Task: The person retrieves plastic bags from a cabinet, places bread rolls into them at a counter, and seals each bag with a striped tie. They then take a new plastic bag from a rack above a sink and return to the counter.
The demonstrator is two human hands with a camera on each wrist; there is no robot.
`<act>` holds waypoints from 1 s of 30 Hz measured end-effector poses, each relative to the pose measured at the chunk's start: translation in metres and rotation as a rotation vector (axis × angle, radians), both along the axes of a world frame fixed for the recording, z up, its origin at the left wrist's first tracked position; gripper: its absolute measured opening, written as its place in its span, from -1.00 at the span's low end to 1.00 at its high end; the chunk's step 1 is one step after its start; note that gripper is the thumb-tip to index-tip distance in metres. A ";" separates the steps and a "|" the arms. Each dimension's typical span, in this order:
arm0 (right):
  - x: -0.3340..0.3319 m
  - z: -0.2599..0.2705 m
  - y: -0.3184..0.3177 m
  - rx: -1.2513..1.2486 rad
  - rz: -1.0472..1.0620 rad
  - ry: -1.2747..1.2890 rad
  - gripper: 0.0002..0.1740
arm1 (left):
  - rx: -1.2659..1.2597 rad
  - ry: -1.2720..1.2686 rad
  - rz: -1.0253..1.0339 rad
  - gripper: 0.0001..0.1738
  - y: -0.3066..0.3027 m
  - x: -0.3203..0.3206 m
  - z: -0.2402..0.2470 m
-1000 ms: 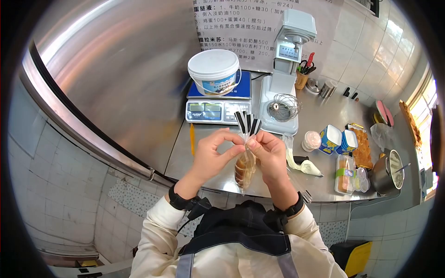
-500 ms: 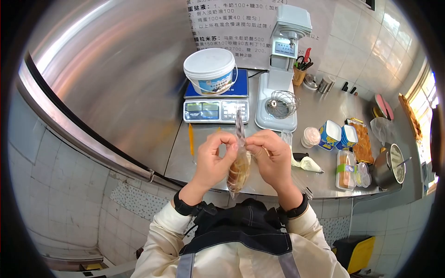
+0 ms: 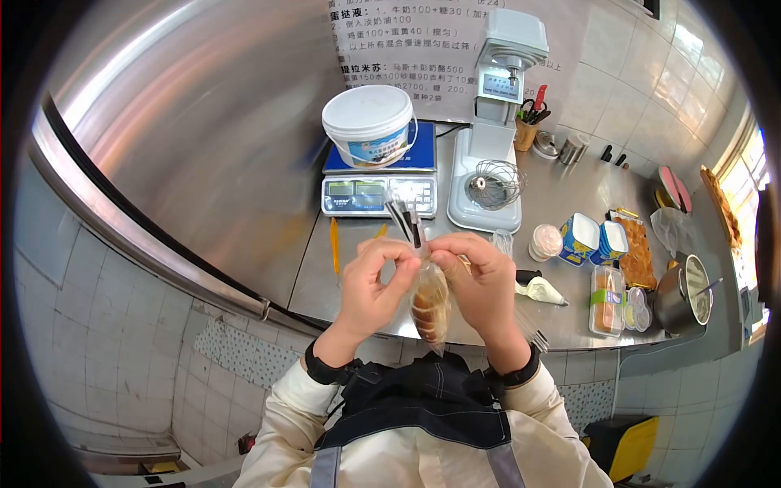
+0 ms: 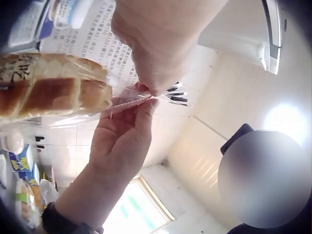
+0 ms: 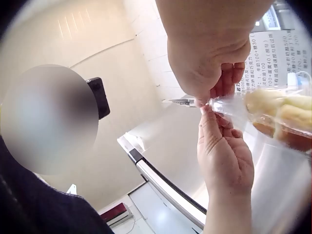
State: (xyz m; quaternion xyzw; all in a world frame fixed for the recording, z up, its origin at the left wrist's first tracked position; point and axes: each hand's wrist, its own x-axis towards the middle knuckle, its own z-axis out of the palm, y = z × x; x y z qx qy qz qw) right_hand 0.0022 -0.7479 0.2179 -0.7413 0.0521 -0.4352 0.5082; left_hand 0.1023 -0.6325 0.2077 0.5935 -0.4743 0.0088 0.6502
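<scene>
A golden-brown bread loaf [image 3: 429,307] hangs in a clear plastic bag [image 4: 114,92] in front of the apron. The left hand [image 3: 370,281] pinches the gathered neck of this bag between thumb and fingertips. Close against it, the right hand [image 3: 478,281] pinches the same neck from the other side. Above the fingers the bag's black-striped mouth [image 3: 404,218] fans out, leaning left. Scored bands cross the crust of the loaf in the left wrist view. In the right wrist view the fingertips of both hands meet at the narrow, bunched plastic.
Behind the hands, a white bucket [image 3: 368,122] stands on a scale [image 3: 378,195], beside a stand mixer [image 3: 508,98] with a whisk [image 3: 496,185]. To the right are a filled piping bag [image 3: 540,289], tubs [image 3: 581,238], a packed bread box [image 3: 606,301] and a steel pot [image 3: 683,301].
The bag has turned about its neck: its striped mouth went from fanned upright to narrow and edge-on, and now leans left. Both hands stay at the neck.
</scene>
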 end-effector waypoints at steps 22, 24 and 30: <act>0.005 -0.005 -0.001 -0.410 0.003 -0.029 -0.81 | 0.120 -0.154 0.105 -0.84 0.016 0.013 0.000; 0.007 -0.009 0.001 -0.436 0.031 -0.049 -0.82 | 0.116 -0.558 0.167 -0.93 0.020 0.008 0.008; 0.019 -0.024 0.016 0.103 0.195 -0.173 -0.80 | 0.125 -0.508 0.208 -0.96 0.023 0.004 0.016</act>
